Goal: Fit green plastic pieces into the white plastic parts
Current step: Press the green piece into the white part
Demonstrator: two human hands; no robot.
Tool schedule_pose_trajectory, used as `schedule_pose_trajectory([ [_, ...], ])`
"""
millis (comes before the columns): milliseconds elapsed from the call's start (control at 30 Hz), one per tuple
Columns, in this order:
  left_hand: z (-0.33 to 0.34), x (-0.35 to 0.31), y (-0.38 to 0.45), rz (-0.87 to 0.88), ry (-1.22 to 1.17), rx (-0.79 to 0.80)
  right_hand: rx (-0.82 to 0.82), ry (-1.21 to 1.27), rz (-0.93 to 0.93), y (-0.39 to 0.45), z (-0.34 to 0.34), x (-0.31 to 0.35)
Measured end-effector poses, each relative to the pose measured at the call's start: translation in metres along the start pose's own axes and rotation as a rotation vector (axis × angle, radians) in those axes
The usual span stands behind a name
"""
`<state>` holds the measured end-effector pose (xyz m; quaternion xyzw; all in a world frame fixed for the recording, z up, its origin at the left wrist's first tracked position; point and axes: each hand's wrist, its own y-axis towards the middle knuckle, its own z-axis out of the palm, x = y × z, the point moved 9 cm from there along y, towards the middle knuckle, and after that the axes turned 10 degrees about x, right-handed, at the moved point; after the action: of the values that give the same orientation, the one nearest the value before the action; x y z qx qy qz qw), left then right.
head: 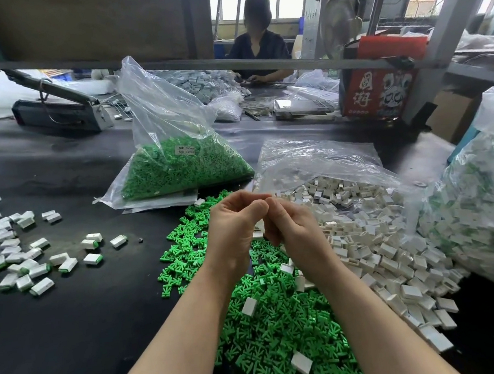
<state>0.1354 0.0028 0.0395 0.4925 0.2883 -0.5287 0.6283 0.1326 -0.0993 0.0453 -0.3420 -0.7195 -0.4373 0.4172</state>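
Black matting covers the worktable (72, 324) I am looking down on, and most of it is buried in stock. Loose green pieces (270, 314) lie heaped right under my wrists, with the white parts (378, 243) piled just to their right, spilling out of an open clear bag (321, 158). My left hand (235, 233) and right hand (292, 227) meet above the green heap, fingers curled and touching at the tips; a sliver of a white part (258, 233) shows between the palms, but I cannot tell which hand actually grips it (the fingers hide the rest). Finished white pieces with green ends (32, 261) are scattered on the mat to the left. Behind the heap stands a tall clear bag of green pieces (183, 165), and a bulging bag of assembled parts (482, 203) sits at the far right. Farther back I see a grey sealing machine (60, 111), a red printed box (378, 89), a grey metal frame (258, 62), another person (259, 47) seated across the table, and daylit windows beyond.
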Motion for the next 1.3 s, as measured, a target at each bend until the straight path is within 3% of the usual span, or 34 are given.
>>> schedule_pose_trajectory([
  [833, -0.007, 0.011, 0.001, -0.05, -0.028, -0.007, 0.004, 0.012, 0.019, 0.0, 0.0, -0.007],
  [1300, -0.017, 0.011, 0.005, -0.127, 0.101, 0.055, 0.062, 0.286, 0.062, 0.004, 0.008, -0.018],
])
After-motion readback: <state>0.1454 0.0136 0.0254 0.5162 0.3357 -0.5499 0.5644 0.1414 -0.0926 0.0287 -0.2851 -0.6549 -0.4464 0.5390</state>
